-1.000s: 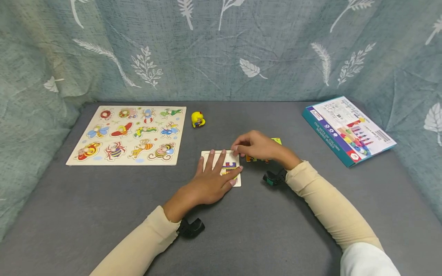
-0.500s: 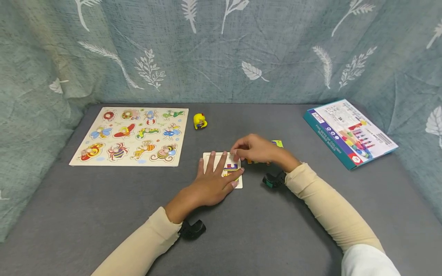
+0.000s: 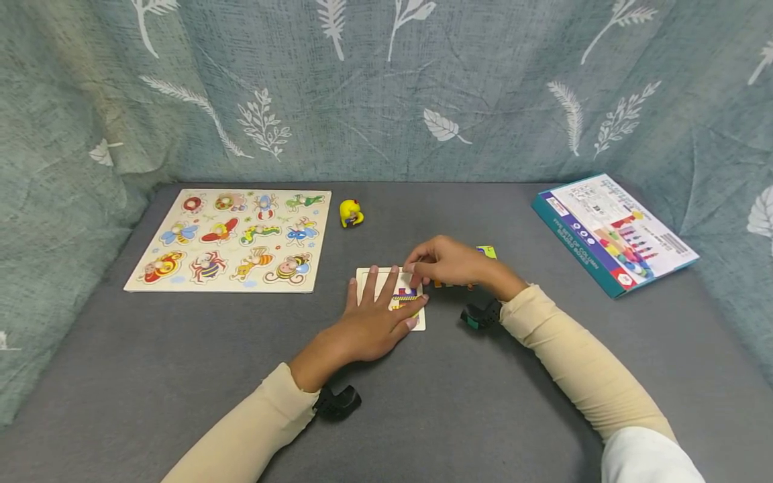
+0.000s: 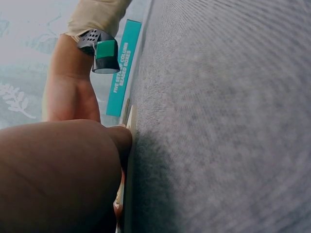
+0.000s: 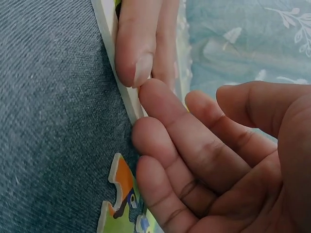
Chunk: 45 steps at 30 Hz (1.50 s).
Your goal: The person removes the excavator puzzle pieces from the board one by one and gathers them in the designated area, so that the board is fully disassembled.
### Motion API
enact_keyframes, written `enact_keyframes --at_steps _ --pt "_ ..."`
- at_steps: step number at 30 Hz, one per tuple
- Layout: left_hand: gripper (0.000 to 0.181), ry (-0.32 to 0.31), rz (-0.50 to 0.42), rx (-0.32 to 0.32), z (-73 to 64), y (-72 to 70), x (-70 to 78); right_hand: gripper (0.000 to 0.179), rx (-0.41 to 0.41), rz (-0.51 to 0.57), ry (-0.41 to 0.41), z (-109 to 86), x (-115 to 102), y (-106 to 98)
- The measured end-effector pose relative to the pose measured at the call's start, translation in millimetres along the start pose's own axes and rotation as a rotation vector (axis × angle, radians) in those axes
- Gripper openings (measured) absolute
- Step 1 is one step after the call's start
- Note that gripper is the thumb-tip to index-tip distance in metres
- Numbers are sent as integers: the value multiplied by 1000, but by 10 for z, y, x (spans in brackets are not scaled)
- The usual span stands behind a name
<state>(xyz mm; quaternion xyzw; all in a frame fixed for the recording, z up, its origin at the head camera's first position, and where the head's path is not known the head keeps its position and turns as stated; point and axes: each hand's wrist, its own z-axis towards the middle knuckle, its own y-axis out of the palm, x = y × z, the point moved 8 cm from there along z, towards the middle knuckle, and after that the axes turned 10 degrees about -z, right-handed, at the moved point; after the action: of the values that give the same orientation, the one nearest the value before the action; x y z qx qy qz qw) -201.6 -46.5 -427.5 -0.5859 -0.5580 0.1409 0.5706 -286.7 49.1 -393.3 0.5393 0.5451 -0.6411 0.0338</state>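
Observation:
A small puzzle board (image 3: 383, 276) with a cream frame lies on the grey table, colourful pieces showing in its middle. My left hand (image 3: 368, 329) rests flat across it with spread fingers, covering much of the picture. At the board's upper right corner is my right hand (image 3: 447, 260), its fingers loosely bent. In the right wrist view those fingertips (image 5: 154, 92) touch the board's edge and meet a left-hand finger, while the thumb stands apart. Loose puzzle pieces (image 3: 486, 252), green and orange, lie beneath and behind the right hand, partly hidden by it.
A large insect puzzle board (image 3: 226, 241) lies at the back left. Beside it stands a small yellow toy (image 3: 351, 213). A teal and white box (image 3: 616, 231) lies at the back right. A patterned curtain (image 3: 386, 100) hangs behind the table.
The right fingertips have moved slightly left and inward onto the board's corner. The left hand stays in place on the board. The head view has shifted slightly.

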Motion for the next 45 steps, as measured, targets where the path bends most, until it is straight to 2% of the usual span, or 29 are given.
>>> enact_keyframes --at_steps 6,16,25,29,35,45 --pt "47 -2 3 -2 -4 -6 11 23 -16 38 -64 -15 1 7" --pt "46 9 9 12 -9 -19 23 23 -6 26 -59 -8 -36 11" --pt "45 48 5 54 -19 -43 39 21 -44 35 -119 31 -126 80" --pt "45 48 0 54 -28 -47 41 20 -56 38 -118 29 -138 95" --pt "45 45 -1 50 -36 -43 38 13 -38 -27 -116 37 -139 108" --pt "45 48 -3 50 -27 -26 25 6 -54 10 -81 54 -127 151"
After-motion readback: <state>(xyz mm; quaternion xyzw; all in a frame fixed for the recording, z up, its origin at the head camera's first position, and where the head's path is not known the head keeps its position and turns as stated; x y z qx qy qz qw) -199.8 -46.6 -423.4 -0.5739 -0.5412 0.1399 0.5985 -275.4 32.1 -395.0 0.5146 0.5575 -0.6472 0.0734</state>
